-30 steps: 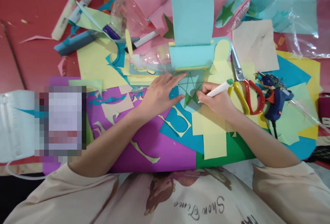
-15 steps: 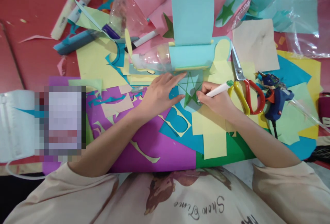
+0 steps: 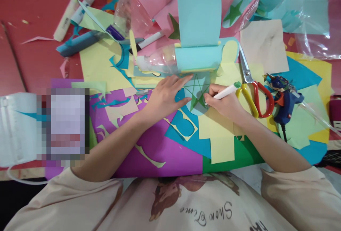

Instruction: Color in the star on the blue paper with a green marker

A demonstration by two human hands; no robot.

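My right hand (image 3: 222,101) grips a white marker (image 3: 225,91) with a green end, its tip down on a light blue piece of paper (image 3: 201,109). A green star outline (image 3: 196,89) is drawn there, and its two lower points are coloured green. Spread fingers of my left hand (image 3: 166,96) lie flat at the left edge of this paper, thumb and forefinger apart. Just beyond lies a model plane made from a clear plastic bottle (image 3: 162,60) wrapped in light blue paper (image 3: 198,58), with a wide light blue wing (image 3: 198,11).
Scissors (image 3: 252,85) with red and yellow handles lie right of my right hand, beside a blue glue gun (image 3: 286,108). Paper scraps and a purple sheet (image 3: 157,149) spread underneath. A black-tipped marker (image 3: 149,41) lies behind the bottle. A blurred rectangle (image 3: 66,124) is at left.
My right hand and the marker have shifted very slightly to the right at the star's lower right point. My left hand stays in place.
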